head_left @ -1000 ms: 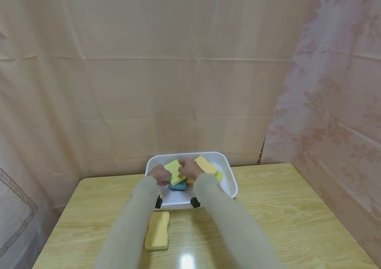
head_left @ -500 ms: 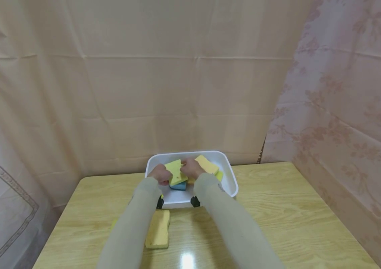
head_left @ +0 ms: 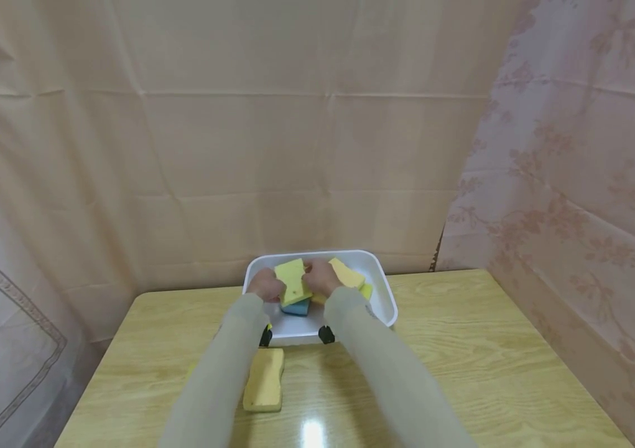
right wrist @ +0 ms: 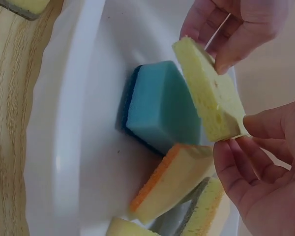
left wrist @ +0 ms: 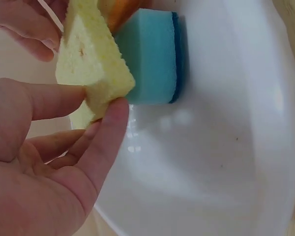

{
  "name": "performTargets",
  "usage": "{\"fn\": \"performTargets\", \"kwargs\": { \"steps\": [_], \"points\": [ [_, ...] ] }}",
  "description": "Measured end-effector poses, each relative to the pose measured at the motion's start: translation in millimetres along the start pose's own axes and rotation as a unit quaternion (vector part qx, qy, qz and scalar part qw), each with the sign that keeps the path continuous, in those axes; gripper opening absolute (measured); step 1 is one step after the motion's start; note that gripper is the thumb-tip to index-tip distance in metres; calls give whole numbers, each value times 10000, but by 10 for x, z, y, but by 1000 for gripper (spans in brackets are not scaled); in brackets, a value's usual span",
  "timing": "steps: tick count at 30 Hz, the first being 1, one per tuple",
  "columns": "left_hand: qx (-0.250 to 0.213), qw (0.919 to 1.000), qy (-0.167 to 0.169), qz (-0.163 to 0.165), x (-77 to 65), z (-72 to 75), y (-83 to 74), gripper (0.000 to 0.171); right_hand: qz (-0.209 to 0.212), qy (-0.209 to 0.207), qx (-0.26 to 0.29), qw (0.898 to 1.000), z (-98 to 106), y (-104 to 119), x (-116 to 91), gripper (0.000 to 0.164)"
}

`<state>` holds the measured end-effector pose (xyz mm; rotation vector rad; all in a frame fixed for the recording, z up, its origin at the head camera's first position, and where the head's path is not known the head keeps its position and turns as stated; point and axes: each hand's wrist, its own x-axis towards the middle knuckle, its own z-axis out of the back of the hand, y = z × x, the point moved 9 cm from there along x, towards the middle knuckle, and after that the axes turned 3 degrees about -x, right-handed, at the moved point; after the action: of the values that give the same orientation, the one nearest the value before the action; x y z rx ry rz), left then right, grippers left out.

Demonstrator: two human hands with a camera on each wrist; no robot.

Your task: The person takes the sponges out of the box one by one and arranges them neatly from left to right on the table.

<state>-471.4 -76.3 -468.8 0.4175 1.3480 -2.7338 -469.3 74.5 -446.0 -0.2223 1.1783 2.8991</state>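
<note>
Both hands hold a pale yellow sponge (head_left: 292,282) above a white tray (head_left: 295,332). My left hand (head_left: 265,286) pinches one end between thumb and fingers, seen closely in the left wrist view. The opposite end is pinched by my right hand (right wrist: 270,169), thumb on one face and fingertips against the other. Just below lies a blue sponge (right wrist: 162,103) with a dark blue scouring layer, resting on the tray floor. Beside it, an orange-and-cream sponge (right wrist: 174,179) leans near a sponge with a grey layer (right wrist: 206,206).
More yellow sponges (head_left: 344,274) lie at the tray's right side. A yellow sponge (head_left: 264,381) rests on the wooden table (head_left: 496,367) in front of the tray. Left of the left sleeve, a yellow edge (head_left: 191,369) peeks out. A beige curtain (head_left: 227,155) hangs behind.
The held sponge has turned slightly and stands straighter in the head view, while both hands stay nearly in place. A yellow edge now shows beside the left sleeve.
</note>
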Motion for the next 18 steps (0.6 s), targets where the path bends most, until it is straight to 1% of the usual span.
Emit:
{"fn": "performTargets", "kwargs": {
  "steps": [2, 4, 6, 7, 8, 9, 14, 18],
  "points": [
    [-187, 9997, -115, -137, -36, 49, -28, 33, 92, -66, -43, 9999, 25, 18, -18, 48],
    [-445, 9982, -270, -293, -62, 105, -50, 34, 152, -114, -25, 9998, 44, 24, -35, 49],
    [-673, 9956, -434, -481, -71, 155, -63, 36, 147, -147, 112, 9997, 54, 16, -51, 49],
    [-736, 9942, -527, -586, -72, 176, -68, 36, 170, -171, 157, 9996, 55, 14, -54, 49],
    [-819, 9929, -598, -623, -75, 194, -66, 38, 172, -177, 208, 9995, 52, 8, -55, 49],
    [-845, 9922, -650, -651, -83, 208, -64, 41, 193, -187, 269, 9993, 49, 5, -56, 48],
    [-816, 9896, -871, -803, -146, 264, -89, 43, 377, -343, 635, 9967, 94, 45, -81, 51],
    [-910, 9864, -931, -1003, -235, 281, -183, 40, 414, -536, 948, 9932, 198, 64, -141, 53]
  ]
}}
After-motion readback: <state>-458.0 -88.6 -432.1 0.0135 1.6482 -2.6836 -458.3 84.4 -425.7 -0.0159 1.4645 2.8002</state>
